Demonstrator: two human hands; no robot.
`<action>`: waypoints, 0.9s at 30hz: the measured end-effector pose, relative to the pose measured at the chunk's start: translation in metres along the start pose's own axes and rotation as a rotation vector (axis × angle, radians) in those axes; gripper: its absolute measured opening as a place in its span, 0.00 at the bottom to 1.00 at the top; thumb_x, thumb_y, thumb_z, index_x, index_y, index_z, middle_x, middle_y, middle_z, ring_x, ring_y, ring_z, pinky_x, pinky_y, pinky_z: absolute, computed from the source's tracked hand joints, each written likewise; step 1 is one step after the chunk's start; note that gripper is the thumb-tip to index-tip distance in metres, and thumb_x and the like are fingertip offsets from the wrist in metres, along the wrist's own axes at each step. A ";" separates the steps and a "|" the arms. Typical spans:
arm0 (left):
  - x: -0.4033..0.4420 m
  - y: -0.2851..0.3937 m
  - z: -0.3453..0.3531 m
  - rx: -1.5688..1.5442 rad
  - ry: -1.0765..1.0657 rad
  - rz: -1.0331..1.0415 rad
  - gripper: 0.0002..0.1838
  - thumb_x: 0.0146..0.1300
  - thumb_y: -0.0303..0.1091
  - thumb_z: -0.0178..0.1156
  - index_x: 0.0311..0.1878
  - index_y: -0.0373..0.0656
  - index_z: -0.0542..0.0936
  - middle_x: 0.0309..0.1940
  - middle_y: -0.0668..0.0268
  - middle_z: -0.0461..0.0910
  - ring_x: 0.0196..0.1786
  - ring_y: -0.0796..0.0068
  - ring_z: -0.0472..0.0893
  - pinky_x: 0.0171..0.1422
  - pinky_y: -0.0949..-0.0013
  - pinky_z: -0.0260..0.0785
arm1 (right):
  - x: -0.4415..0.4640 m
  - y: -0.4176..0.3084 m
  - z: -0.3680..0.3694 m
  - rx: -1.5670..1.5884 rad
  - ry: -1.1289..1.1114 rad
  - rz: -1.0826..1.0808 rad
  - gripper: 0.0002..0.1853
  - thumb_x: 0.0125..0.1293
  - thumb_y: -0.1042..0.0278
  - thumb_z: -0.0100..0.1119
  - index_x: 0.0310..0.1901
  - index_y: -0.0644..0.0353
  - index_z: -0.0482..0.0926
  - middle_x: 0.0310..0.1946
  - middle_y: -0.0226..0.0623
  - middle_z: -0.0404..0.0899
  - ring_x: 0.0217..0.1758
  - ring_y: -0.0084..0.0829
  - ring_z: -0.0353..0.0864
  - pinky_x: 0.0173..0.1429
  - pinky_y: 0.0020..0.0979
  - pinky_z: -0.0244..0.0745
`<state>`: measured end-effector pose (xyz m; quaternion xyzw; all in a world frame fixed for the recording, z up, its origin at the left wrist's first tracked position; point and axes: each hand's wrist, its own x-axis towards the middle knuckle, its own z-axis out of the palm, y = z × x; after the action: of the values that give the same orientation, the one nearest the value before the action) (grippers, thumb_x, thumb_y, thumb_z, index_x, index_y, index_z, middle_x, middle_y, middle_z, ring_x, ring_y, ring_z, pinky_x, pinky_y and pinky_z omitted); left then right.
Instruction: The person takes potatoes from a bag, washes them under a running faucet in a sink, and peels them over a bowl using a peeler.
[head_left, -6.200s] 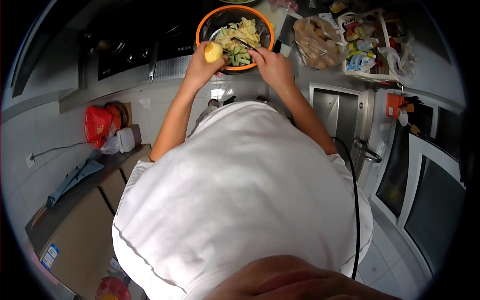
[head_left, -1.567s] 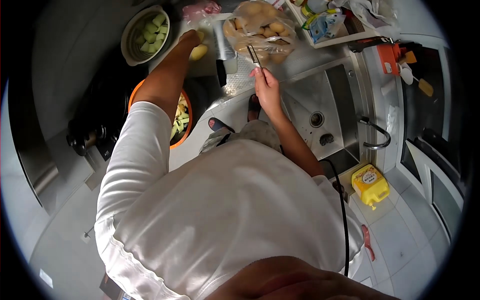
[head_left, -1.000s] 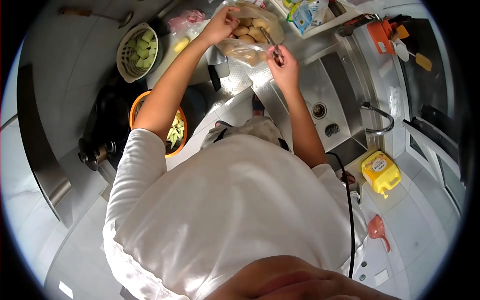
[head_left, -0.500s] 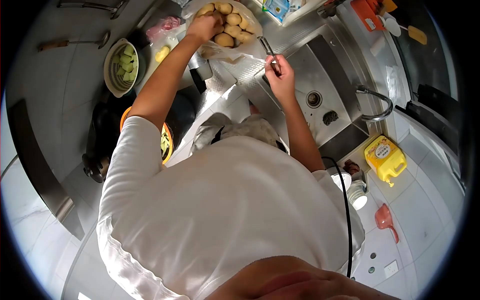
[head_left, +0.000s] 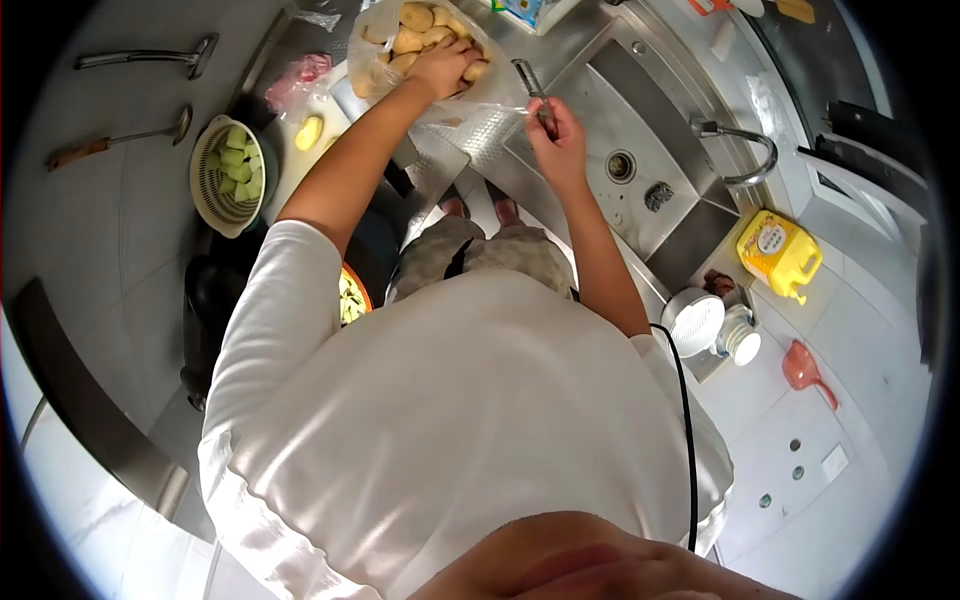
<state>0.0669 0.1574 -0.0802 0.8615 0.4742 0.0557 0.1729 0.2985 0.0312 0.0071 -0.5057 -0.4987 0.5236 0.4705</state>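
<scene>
My left hand reaches into a clear plastic bag, its fingers apart over the potatoes; whether it grips one is partly hidden. In my right hand is a metal peeler, held by its handle with the head pointing up and away, beside the bag. Left of the bag, a peeled potato lies on a white cutting board. Behind my left forearm a knife shows in part. A colander at the left holds pale green chunks.
The steel sink with its faucet lies to the right. A yellow jug and a white basket stand beyond it. Below my left arm, an orange-rimmed container holds peelings. A pink bag lies near the board.
My left hand has shifted from the left side of the potatoes to their right side, and its fingers have spread. My right hand still holds the peeler. The camera view has shifted.
</scene>
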 end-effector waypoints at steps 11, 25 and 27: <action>-0.011 0.001 -0.056 -0.202 0.182 -0.098 0.27 0.53 0.40 0.75 0.58 0.48 0.84 0.54 0.58 0.84 0.59 0.53 0.82 0.64 0.59 0.75 | -0.023 0.006 -0.007 0.029 0.074 0.102 0.08 0.72 0.72 0.66 0.50 0.58 0.82 0.25 0.14 0.67 0.27 0.09 0.60 0.31 0.19 0.56; -0.023 0.151 -0.094 -1.568 -0.239 -0.337 0.23 0.70 0.35 0.69 0.64 0.37 0.76 0.57 0.60 0.83 0.60 0.65 0.84 0.68 0.62 0.79 | -0.042 0.109 -0.290 -0.737 0.447 -0.091 0.14 0.71 0.57 0.68 0.49 0.58 0.85 0.48 0.37 0.85 0.35 0.38 0.84 0.43 0.37 0.77; 0.010 0.228 -0.055 -1.652 -0.372 -0.421 0.25 0.68 0.38 0.71 0.64 0.37 0.77 0.59 0.60 0.82 0.62 0.65 0.83 0.70 0.57 0.78 | -0.022 0.118 -0.315 -0.719 0.509 -0.127 0.13 0.72 0.57 0.68 0.49 0.57 0.86 0.57 0.38 0.81 0.37 0.37 0.83 0.44 0.37 0.77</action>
<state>0.2400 0.0672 0.0501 0.3498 0.3955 0.2072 0.8236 0.6153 0.0171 -0.1063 -0.7183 -0.5475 0.1457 0.4038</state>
